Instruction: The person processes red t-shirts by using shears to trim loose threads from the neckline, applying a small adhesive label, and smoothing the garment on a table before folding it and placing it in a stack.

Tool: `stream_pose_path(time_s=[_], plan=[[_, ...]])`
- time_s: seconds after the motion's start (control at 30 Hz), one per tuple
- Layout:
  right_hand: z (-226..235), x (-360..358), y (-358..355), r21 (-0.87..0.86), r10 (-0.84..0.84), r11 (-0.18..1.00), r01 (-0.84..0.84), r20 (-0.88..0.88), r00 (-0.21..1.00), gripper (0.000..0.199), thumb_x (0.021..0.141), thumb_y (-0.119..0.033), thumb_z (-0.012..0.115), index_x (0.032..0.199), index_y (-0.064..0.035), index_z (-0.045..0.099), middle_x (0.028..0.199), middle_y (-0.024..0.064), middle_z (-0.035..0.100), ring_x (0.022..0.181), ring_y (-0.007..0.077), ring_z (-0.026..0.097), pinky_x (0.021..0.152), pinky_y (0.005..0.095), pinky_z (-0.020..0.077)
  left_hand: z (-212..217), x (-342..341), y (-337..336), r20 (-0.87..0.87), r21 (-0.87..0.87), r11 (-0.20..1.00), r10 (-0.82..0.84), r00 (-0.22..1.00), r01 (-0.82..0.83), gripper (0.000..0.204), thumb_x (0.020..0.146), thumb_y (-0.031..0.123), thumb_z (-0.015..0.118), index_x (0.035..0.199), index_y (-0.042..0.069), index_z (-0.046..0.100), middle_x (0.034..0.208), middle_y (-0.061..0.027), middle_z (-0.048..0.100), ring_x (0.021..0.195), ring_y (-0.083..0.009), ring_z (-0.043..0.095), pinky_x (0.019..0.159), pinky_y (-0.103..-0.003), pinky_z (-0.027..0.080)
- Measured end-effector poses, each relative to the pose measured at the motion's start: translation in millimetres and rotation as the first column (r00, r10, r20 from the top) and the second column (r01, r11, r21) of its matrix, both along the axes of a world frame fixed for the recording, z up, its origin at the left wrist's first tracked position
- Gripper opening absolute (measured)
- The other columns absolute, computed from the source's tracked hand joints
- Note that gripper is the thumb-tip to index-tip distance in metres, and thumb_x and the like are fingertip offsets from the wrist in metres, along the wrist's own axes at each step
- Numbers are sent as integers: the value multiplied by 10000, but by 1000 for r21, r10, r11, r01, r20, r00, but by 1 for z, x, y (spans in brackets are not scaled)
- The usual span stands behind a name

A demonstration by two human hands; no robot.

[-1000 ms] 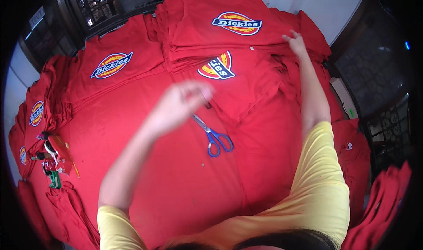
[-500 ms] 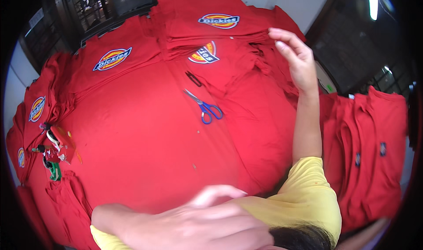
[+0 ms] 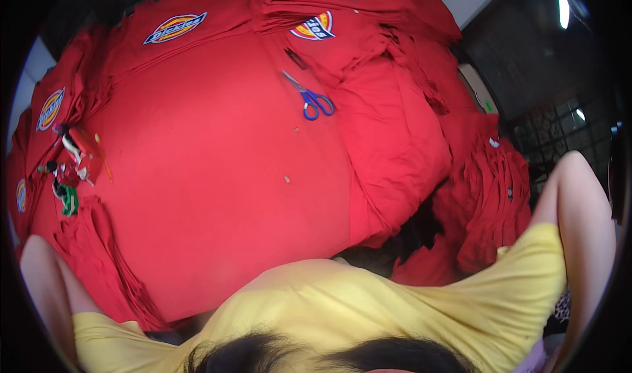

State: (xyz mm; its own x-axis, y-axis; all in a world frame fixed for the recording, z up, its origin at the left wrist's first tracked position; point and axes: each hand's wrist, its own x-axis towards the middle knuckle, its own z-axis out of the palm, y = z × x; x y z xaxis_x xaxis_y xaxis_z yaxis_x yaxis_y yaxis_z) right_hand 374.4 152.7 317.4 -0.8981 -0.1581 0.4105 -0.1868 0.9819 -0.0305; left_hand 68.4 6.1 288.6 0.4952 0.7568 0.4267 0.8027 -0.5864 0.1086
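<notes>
Scissors [image 3: 305, 93] with blue handles lay on the red cloth [image 3: 197, 136], blades slightly apart and aimed toward the far left, the handles near the edge of a rumpled red garment [image 3: 395, 149]. Just beyond the tips was a small dark tool [image 3: 296, 58]. Both the left hand and the right hand were out of view, so whether their fingers were loose, clenched or grasping something could not be told. The left arm [image 3: 49, 281] and right arm [image 3: 579, 195] were bent, elbows turned outward, well apart from the scissors.

On the right, a pale box [image 3: 474, 87] showed beside the red garments; its contents could not be made out. At the left, a cluster of small red, white and green articles [image 3: 69, 205] sat near an orange stick [image 3: 104, 159]; whether any was a container was unclear. Folded red shirts [image 3: 227, 41] with a colourful emblem lined the far side.
</notes>
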Motion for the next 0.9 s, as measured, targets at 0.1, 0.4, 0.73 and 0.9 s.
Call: stream_pose_path(time_s=[0.1,0.4,0.73,0.9], plan=[[-60,-31,50,-43,-240,967,251,179,954,393,876,-362,562,1130,-65,520,1151,144,553,1081,309,525,1042,507,354,0,0,4,-15,22,1000,1,1000,-1,550,880,427,539,1164,-44,558,1159,-180,577,1074,-329,554,1035,-430,337],[-100,-84,94,-99,-365,912,398,245,898,453,872,-411,538,1178,-80,486,1201,147,514,1123,318,486,1053,516,323,-4,4,3,-29,32,999,24,999,-23,537,891,405,529,1193,-39,537,1196,-175,554,1108,-320,532,1046,-428,328],[-100,-86,105,-114,-369,911,396,205,907,520,869,-466,512,1231,-98,448,1257,151,470,1170,329,443,1064,526,290,-2,2,14,-29,14,998,59,998,-58,525,904,382,519,1226,-33,513,1237,-169,529,1146,-311,508,1058,-426,318],[-101,-84,103,-126,-366,911,392,187,912,554,867,-493,499,1257,-106,429,1285,153,448,1193,334,422,1069,531,273,3,7,17,-64,8,998,64,996,-63,520,910,370,514,1243,-30,501,1258,-166,516,1165,-307,496,1063,-425,313]])
